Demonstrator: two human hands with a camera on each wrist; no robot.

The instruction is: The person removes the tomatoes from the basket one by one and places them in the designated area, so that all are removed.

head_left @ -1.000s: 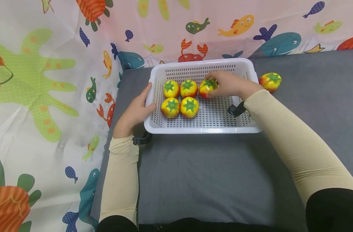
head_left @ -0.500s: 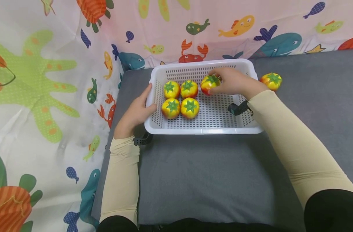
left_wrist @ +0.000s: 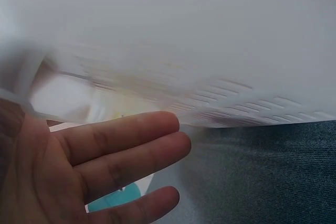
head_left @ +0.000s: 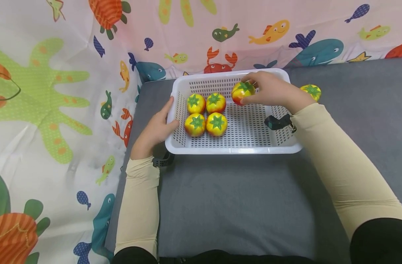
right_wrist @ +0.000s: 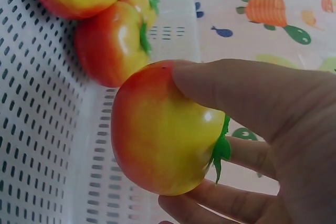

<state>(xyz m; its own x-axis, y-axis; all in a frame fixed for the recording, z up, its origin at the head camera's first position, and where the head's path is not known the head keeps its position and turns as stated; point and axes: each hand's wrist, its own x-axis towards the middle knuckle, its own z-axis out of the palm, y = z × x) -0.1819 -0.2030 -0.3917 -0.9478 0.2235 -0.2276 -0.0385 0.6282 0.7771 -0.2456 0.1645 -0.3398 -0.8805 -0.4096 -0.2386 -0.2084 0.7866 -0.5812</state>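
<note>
In the head view my right hand (head_left: 271,90) holds a red-and-yellow toy tomato (head_left: 239,92) with a green leafy top, raised off the floor of a white perforated basket (head_left: 233,150). The right wrist view has the thumb (right_wrist: 226,80) on one side of this tomato and fingers on the other. Several more toy tomatoes (head_left: 216,124) sit in two rows at the basket's left end. At the left rim, my left hand (head_left: 156,126) hooks its thumb over the edge, its fingers outside the wall. Those fingers (left_wrist: 131,153) look straight in the left wrist view.
Another toy tomato (head_left: 313,91) lies on the grey cloth (head_left: 233,205) beyond the basket's right end, partly behind my right wrist. A sea-animal printed curtain (head_left: 187,40) borders the back and left sides.
The tomato in my right hand has come up from the basket floor and shifted slightly right and back with the hand. My left hand stays at the basket rim.
</note>
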